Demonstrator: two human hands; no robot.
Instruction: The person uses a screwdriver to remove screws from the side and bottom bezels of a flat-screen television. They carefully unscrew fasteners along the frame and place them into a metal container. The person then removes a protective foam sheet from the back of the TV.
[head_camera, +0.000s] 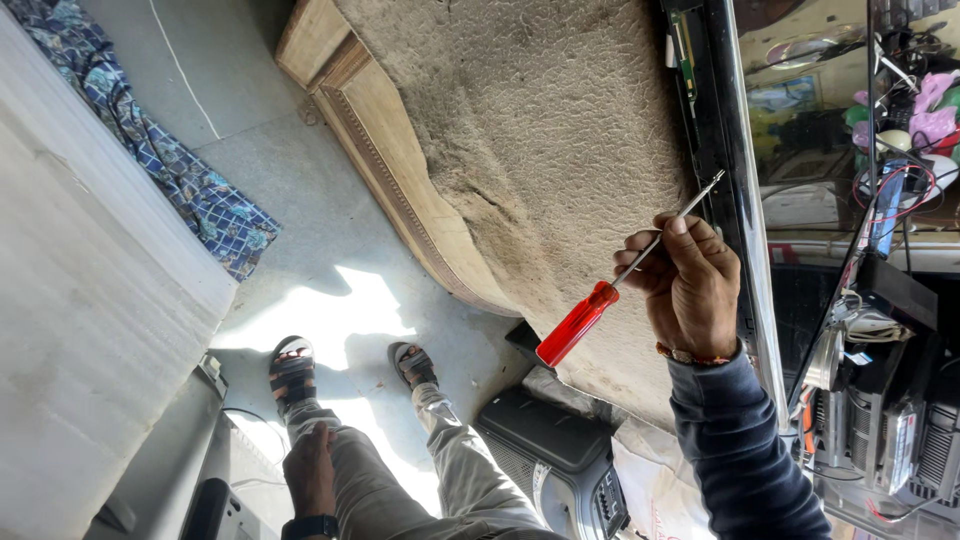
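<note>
The right hand grips a red screwdriver by its metal shaft, tip just past the fingers and not yet touching the black frame, while the left hand rests flat, fingers loose, on the knee.

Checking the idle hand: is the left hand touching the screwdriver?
Apart. The head view shows the left hand on the knee, the screwdriver in the right hand.

right hand raised — fingers pinched shut
</note>
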